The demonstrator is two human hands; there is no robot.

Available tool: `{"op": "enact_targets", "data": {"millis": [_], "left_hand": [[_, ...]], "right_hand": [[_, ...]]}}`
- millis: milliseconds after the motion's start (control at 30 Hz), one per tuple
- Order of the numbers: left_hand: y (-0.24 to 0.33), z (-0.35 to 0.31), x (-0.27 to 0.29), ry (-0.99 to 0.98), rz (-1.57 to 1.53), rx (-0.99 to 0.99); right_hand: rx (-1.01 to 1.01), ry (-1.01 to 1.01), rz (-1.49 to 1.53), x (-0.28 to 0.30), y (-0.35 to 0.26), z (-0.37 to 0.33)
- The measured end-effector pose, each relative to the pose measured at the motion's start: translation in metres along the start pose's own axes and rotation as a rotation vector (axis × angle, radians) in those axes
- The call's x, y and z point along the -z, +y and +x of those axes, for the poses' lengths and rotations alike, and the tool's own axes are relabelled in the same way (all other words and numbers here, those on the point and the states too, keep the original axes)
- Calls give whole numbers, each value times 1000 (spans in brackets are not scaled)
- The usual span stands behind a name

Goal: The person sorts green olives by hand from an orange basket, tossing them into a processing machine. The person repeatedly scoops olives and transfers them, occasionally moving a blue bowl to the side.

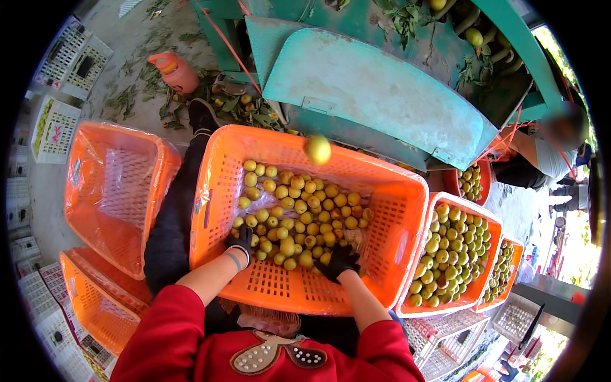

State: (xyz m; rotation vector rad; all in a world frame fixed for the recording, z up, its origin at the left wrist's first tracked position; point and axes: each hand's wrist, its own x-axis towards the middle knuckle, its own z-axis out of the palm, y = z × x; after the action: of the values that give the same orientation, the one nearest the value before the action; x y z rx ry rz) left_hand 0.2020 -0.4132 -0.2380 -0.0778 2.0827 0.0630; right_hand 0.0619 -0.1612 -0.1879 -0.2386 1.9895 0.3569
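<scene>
Head view — gloved hands [240, 245] [338, 262] among yellow fruit [306, 218] — grip unclear

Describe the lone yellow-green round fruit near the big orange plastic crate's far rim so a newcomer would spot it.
Find the big orange plastic crate mid-picture, below the curved teal metal panel. Against its far rim shows one round yellow-green fruit. It looks blurred, larger than the heaped small yellowish fruits below, and apart from them.

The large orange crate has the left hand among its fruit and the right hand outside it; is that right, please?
No: the head view shows the right hand inside the large orange crate too; the left hand is among its fruit.
</scene>
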Motion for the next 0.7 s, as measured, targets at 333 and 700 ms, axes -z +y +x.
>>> {"op": "enact_targets", "data": {"millis": [333,700], "left_hand": [[26,60,145,1030,-292,-124],[-21,39,48,440,-423,3]], "right_hand": [[478,-303,131,11,-15,-48],[237,791,483,76,20,84]]}}
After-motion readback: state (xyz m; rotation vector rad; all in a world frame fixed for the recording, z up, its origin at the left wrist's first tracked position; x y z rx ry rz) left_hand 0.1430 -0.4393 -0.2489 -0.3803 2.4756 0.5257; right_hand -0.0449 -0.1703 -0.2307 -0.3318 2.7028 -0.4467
